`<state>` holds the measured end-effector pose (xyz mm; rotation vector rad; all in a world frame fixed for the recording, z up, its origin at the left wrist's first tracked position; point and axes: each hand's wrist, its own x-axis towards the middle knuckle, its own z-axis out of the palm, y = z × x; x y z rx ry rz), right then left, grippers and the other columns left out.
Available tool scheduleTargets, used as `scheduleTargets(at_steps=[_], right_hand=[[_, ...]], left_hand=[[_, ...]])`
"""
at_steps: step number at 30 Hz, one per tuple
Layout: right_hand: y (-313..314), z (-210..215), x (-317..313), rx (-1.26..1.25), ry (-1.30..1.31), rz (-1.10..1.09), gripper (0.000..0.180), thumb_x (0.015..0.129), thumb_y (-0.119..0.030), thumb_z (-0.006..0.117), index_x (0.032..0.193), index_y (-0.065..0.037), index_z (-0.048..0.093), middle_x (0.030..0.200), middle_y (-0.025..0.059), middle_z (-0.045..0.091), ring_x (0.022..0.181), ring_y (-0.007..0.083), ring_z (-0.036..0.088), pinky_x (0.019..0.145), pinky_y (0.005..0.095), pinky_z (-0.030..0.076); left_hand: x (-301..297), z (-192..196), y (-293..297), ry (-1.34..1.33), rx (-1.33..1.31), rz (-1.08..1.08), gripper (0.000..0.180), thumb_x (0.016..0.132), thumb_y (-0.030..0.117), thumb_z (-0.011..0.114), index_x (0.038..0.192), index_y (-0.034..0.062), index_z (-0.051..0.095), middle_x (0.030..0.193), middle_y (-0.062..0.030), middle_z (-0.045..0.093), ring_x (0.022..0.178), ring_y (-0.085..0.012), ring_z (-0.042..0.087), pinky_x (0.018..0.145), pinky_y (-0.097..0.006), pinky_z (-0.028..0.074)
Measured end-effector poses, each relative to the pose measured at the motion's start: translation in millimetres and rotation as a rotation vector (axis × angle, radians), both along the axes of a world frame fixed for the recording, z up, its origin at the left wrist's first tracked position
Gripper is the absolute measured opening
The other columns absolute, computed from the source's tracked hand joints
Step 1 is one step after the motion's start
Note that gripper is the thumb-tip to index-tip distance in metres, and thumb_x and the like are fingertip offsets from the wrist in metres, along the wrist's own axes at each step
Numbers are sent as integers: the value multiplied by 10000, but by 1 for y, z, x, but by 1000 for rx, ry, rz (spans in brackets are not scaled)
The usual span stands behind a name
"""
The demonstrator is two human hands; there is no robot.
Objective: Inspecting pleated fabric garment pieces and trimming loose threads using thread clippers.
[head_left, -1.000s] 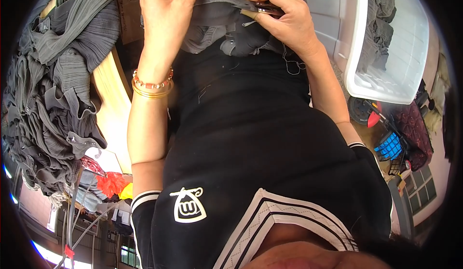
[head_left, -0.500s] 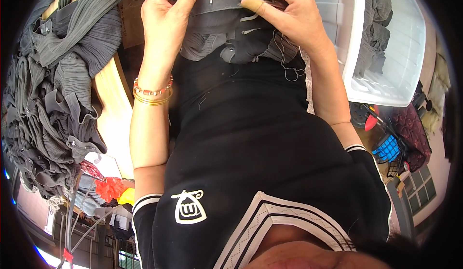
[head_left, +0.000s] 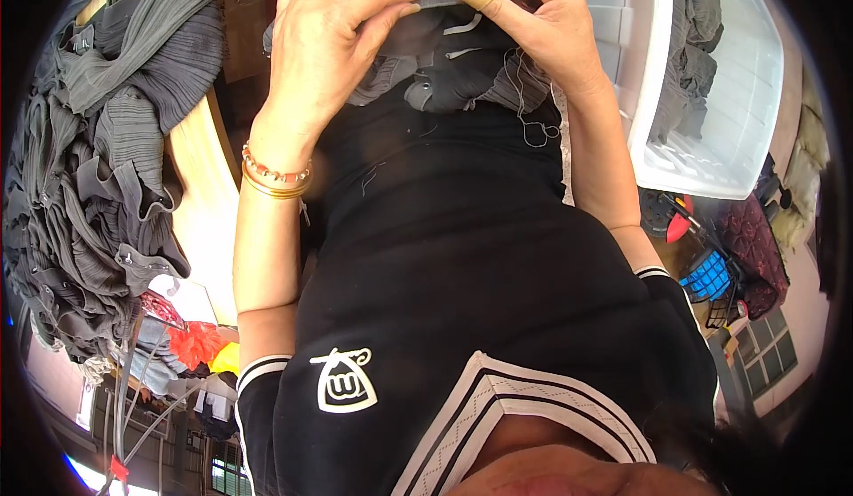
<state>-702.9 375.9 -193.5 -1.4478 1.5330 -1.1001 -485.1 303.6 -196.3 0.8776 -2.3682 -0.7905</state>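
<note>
Our left hand and right hand pinch the grey pleated garment taut at its seam edge. A white plastic bin crowds our right; a pile of grey garments crowds our left.

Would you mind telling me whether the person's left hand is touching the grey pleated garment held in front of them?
Touching. The head view shows the left hand pinching the grey garment between thumb and fingertips, with the right hand gripping the same edge.

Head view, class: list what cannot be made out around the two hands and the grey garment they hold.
- Grey garment: its upper part is cut off by the top edge of the head view.
- Left hand: fingertips partly run off the top edge.
- Right hand: whatever its fingers pinch is hidden by them.
- White plastic bin: its bottom is covered by grey cloth.
</note>
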Motion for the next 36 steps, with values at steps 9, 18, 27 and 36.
scheduleTargets(at_steps=[9,18,27,36], right_hand=[[1,-3,1,51,-93,-36,207,892,-59,778,1079,22,742,936,24,634,788,73,596,683,218,471],[2,-4,0,70,-72,-38,201,890,-60,780,1073,16,743,913,8,623,748,61,560,653,212,446],[2,-10,1,72,-63,-23,209,889,-62,783,1078,18,740,921,6,627,767,59,573,663,210,453],[2,-11,4,71,-99,-43,198,893,-62,780,1066,27,739,923,0,630,768,49,576,667,203,454]], left_hand=[[9,-4,0,135,92,48,250,864,18,764,1103,92,777,1011,-46,635,935,-161,631,817,-287,516],[11,-2,0,42,-11,-4,293,836,38,783,1120,110,774,1023,-36,638,941,-178,626,823,-297,510],[4,-18,-5,1,-296,7,256,788,115,834,1034,174,791,887,0,607,791,-182,588,705,-325,475],[6,-23,2,68,-370,36,170,815,82,815,972,112,759,942,-19,627,839,-198,616,739,-335,501]])
